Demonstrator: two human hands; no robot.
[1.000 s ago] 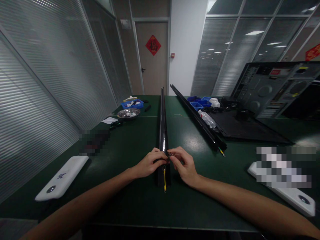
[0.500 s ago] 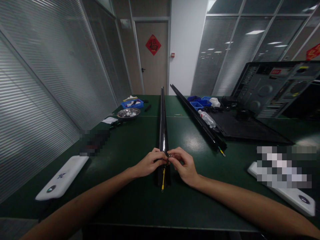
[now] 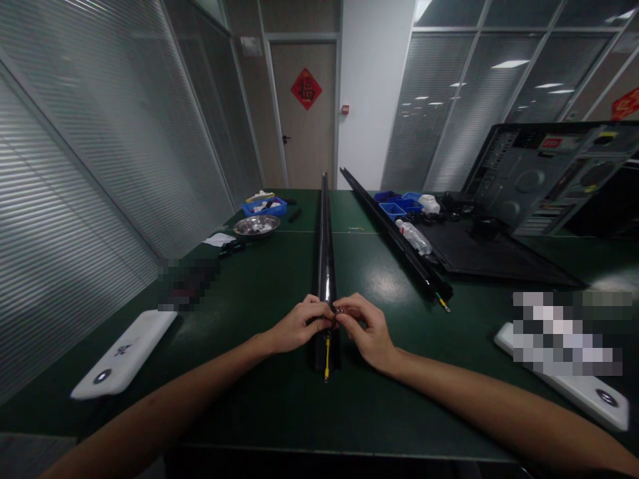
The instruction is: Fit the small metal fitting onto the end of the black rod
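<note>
Head view: hands [image 3: 368, 327] in a pinch on tiny shiny part [image 3: 339, 311] by glossy rail [image 3: 326, 253]

I read place as office room doubling as workshop. Left of desk [image 3: 279, 406]: glass partition with slatted blinds [image 3: 30, 226]. Beyond desk: wooden door [image 3: 303, 150] with red diamond sign [image 3: 306, 89], glazed wall [image 3: 449, 86] showing ceiling lights [image 3: 510, 64]. Workshop signs I see on desk: opened computer case [image 3: 504, 169], blue parts trays [image 3: 392, 215], metal dish [image 3: 244, 233], long black rails [image 3: 325, 246], bare hands [image 3: 367, 326] at work.
</note>
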